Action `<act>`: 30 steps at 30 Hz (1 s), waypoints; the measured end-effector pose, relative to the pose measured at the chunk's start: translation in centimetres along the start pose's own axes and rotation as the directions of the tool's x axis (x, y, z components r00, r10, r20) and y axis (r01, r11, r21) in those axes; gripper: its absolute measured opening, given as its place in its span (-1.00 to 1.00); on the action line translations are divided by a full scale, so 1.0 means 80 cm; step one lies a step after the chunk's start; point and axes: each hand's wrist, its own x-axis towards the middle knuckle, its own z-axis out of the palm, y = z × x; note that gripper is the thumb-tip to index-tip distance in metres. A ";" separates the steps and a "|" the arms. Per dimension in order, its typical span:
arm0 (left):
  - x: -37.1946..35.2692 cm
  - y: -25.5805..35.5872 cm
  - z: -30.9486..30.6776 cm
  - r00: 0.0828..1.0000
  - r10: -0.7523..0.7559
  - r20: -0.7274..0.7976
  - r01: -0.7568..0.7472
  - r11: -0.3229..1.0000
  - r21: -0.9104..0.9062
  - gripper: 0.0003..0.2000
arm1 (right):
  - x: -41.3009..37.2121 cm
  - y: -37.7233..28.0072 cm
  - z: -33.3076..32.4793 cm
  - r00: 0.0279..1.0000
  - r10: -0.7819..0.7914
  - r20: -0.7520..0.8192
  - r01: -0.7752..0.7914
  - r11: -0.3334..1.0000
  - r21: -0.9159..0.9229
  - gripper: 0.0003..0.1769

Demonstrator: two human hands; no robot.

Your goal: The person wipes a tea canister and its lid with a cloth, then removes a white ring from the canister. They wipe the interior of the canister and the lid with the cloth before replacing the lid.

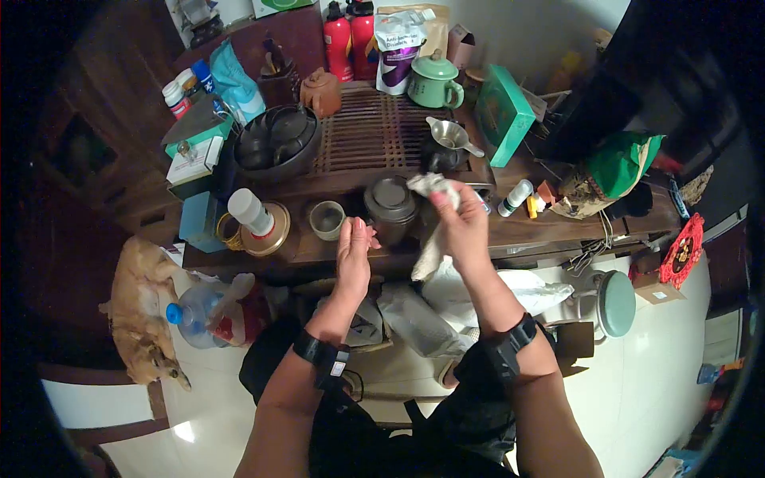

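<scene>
My right hand pinches a crumpled off-white cloth, which hangs down past the front edge of the table. Left of the cloth stands a dark lidded pot. My left hand is held edge-on in front of this pot with its fingers apart and nothing visible in it. A small grey cup stands just beyond and left of that hand. Farther left, a white-capped bottle stands on a round tan plate.
A slatted tea tray lies behind, with a brown clay teapot, a green lidded mug and a metal strainer around it. A black bowl holds dark teaware. A dog lies on the floor beside a water bottle.
</scene>
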 end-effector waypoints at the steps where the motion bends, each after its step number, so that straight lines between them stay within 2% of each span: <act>1: 0.000 0.001 0.000 1.000 0.000 0.005 0.000 1.000 -0.008 -0.71 | 0.004 -0.004 -0.004 0.998 0.017 -0.068 -0.013 0.998 0.057 -0.77; 4: 0.000 0.002 -0.003 1.000 0.004 0.009 -0.004 1.000 -0.027 -0.72 | 0.018 -0.015 -0.028 0.975 0.120 -0.185 -0.086 0.980 0.182 -0.78; 6: 0.000 0.001 -0.003 1.000 0.009 -0.005 -0.009 0.999 -0.037 -0.72 | 0.023 -0.026 -0.039 0.976 0.089 -0.198 -0.049 0.979 0.199 -0.77; 7: 0.000 0.002 -0.003 1.000 0.011 -0.010 -0.011 1.000 -0.021 -0.72 | 0.025 -0.035 -0.040 0.976 0.119 -0.184 -0.058 0.951 0.303 -0.75; 8: -0.001 0.003 -0.004 1.000 0.013 -0.015 -0.013 1.000 -0.004 -0.73 | 0.026 -0.038 -0.046 0.974 0.117 -0.194 -0.054 0.951 0.303 -0.75; 10: -0.003 0.007 -0.002 0.999 0.011 -0.040 -0.011 1.000 0.012 -0.71 | 0.025 -0.055 -0.051 0.982 0.171 -0.075 -0.126 0.903 0.411 -0.75; 12: -0.004 0.010 0.000 0.997 0.005 -0.080 -0.004 1.000 0.012 -0.67 | 0.025 -0.065 -0.055 0.974 0.200 -0.111 -0.147 0.918 0.368 -0.74; 14: -0.003 0.002 -0.007 0.997 0.034 -0.068 -0.027 0.995 0.096 -0.67 | 0.022 -0.068 -0.055 0.974 0.221 -0.045 -0.183 0.892 0.413 -0.74; 16: -0.005 0.004 -0.006 0.996 0.046 -0.074 -0.031 0.983 0.183 -0.66 | 0.020 -0.061 -0.046 0.983 0.181 -0.021 -0.158 0.903 0.400 -0.74; 17: -0.006 0.005 -0.005 0.995 0.044 -0.086 -0.023 0.973 0.228 -0.66 | 0.017 -0.058 -0.039 0.979 0.197 -0.051 -0.157 0.891 0.427 -0.74; 18: -0.008 0.007 -0.003 0.994 0.042 -0.099 -0.014 0.962 0.272 -0.65 | 0.016 -0.050 -0.038 0.977 0.213 -0.013 -0.187 0.881 0.435 -0.71; 20: -0.010 0.009 0.000 0.986 0.083 -0.146 -0.032 0.946 0.322 -0.65 | 0.014 -0.038 -0.034 0.972 0.231 -0.031 -0.208 0.921 0.330 -0.68; 21: -0.011 0.010 0.002 0.980 0.105 -0.169 -0.040 0.937 0.346 -0.65 | 0.008 -0.046 -0.026 0.976 0.214 0.033 -0.213 0.924 0.319 -0.64; 22: -0.013 0.011 0.003 0.981 0.105 -0.164 -0.041 0.935 0.353 -0.66 | 0.006 -0.043 -0.022 0.977 0.214 -0.004 -0.206 0.946 0.249 -0.62; 24: -0.017 0.013 0.004 0.983 0.105 -0.152 -0.043 0.929 0.367 -0.69 | 0.009 -0.027 -0.020 0.990 0.137 0.039 -0.141 0.978 0.152 -0.62; 27: -0.011 0.004 -0.005 0.961 0.259 -0.093 -0.161 0.803 0.573 -0.71 | 0.007 -0.021 -0.011 0.995 0.094 0.018 -0.095 0.992 0.088 -0.59; 30: -0.011 0.016 -0.011 0.966 0.249 -0.075 -0.137 0.732 0.667 -0.69 | 0.009 -0.012 -0.008 0.998 0.055 0.042 -0.055 0.998 -0.004 -0.57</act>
